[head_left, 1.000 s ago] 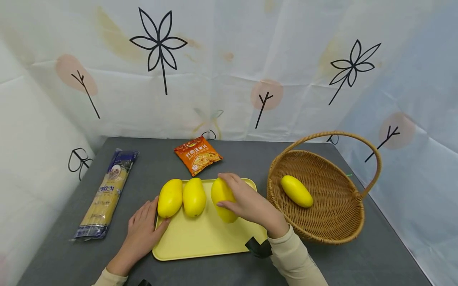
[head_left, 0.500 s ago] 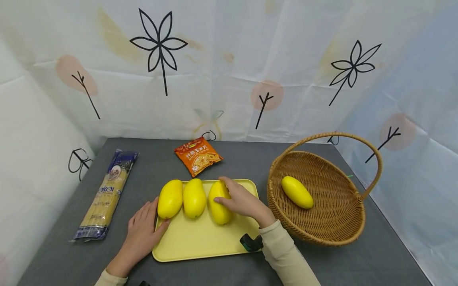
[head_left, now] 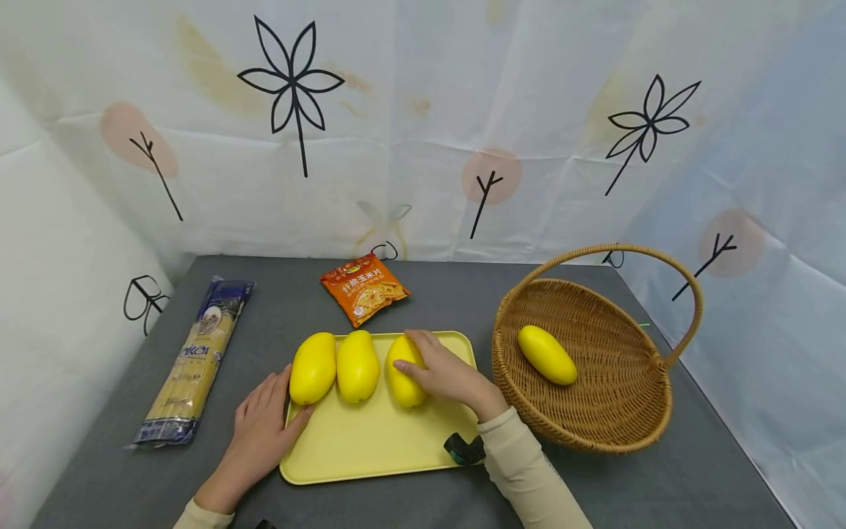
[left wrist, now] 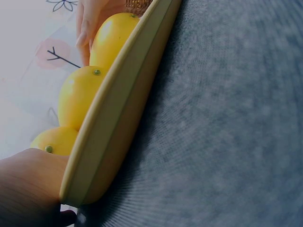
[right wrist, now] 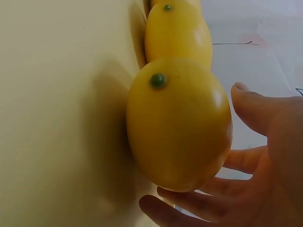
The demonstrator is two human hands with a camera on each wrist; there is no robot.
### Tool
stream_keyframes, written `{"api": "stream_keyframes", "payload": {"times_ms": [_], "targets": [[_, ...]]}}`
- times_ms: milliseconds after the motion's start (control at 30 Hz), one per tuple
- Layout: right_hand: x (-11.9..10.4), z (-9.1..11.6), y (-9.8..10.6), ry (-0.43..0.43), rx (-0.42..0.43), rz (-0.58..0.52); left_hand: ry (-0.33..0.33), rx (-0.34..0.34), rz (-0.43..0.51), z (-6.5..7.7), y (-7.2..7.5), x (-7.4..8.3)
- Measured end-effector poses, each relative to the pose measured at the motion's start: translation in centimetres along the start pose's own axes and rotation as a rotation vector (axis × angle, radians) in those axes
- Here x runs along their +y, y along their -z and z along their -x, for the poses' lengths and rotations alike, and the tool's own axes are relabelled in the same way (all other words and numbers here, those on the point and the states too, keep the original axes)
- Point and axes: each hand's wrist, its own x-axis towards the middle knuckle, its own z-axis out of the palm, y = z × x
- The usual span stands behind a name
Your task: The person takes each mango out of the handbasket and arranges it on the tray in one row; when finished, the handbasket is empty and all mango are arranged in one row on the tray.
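On the yellow tray (head_left: pixel 370 448) lie three yellow mangoes: a left mango (head_left: pixel 313 369), a middle mango (head_left: pixel 358 367) close beside it, and a right mango (head_left: pixel 405 376) a little apart. My right hand (head_left: pixel 443 371) is at the right mango, with fingers behind its far side. In the right wrist view the thumb (right wrist: pixel 251 101) stands clear of that mango (right wrist: pixel 180 127), while the fingers lie loosely beside and below it. Over the tray's left edge rests my left hand (head_left: pixel 266 415), fingers extended and thumb on the tray side, close to the left mango.
A wicker basket (head_left: pixel 615 382) with a tall handle stands right of the tray, holding another mango (head_left: pixel 547 355). Behind the tray lies an orange snack packet (head_left: pixel 365 289). A pasta pack (head_left: pixel 194 364) lies at the left on the grey table (head_left: pixel 463 294).
The right hand has lowered the right mango onto the tray and shifted it slightly towards the middle one. Its thumb now stands off the mango. My left hand has stayed put.
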Motion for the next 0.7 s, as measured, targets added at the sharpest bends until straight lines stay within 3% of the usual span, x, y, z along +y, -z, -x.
{"api": "stream_keyframes", "payload": {"times_ms": [433, 700], "targets": [[-1.4, 3.2, 0.4, -0.071, -0.056, 0.036, 0.003, -0.003, 0.009, 0.1, 0.0, -0.1], [-1.4, 3.3, -0.4, -0.052, -0.046, 0.078, 0.0, -0.006, 0.005, 0.1, 0.1, 0.0]]}}
